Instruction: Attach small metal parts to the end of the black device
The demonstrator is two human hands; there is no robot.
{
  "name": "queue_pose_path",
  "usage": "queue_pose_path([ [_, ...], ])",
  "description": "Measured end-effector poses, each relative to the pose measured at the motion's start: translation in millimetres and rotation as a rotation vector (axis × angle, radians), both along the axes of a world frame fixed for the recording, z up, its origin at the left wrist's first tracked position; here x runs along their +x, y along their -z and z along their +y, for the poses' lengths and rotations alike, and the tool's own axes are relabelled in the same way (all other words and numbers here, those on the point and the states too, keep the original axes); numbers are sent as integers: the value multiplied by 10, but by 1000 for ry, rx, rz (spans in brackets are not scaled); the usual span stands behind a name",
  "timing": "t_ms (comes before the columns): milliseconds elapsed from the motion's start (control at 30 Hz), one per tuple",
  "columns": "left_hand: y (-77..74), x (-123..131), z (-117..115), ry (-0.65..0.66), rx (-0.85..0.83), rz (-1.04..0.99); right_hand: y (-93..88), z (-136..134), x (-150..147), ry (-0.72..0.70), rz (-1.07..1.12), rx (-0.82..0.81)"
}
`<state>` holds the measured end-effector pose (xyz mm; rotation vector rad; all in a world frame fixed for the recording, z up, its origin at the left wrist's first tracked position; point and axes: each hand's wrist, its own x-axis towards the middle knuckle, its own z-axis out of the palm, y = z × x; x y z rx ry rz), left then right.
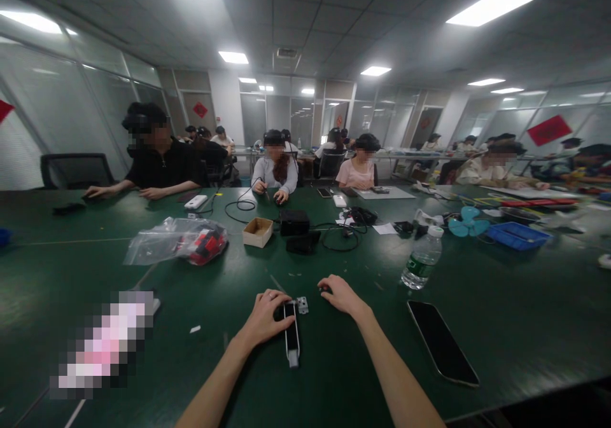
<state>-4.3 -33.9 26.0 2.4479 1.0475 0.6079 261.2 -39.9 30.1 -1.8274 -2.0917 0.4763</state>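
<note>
My left hand (268,317) lies over a long narrow black piece with white edges (291,336), its thumb across the top and its fingers at the far end. A grey block (293,358) forms the piece's near end. Just beyond the fingertips, a small silvery metal bracket with holes (303,305) touches or nearly touches the piece. To the right, my right hand (342,296) is low over the green table, fingers curled together. Something small and dark shows at its fingertips, too small to name.
A phone (442,342) and a water bottle (422,262) stand to the right. Farther off are a small open box (258,232), a black box (294,222), a plastic bag (165,240) and a blue tray (518,235). Several people sit across the green table (200,390).
</note>
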Motion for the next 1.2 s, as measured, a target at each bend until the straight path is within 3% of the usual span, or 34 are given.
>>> queue_pose_path([
  [167,15,-10,-6,-5,19,-4,25,-3,-99,-5,13,30],
  [500,20,9,-25,-14,62,6,-81,-168,-514,-148,193,38],
  [1200,25,5,-12,-9,63,6,-53,-176,-547,-115,219,49],
])
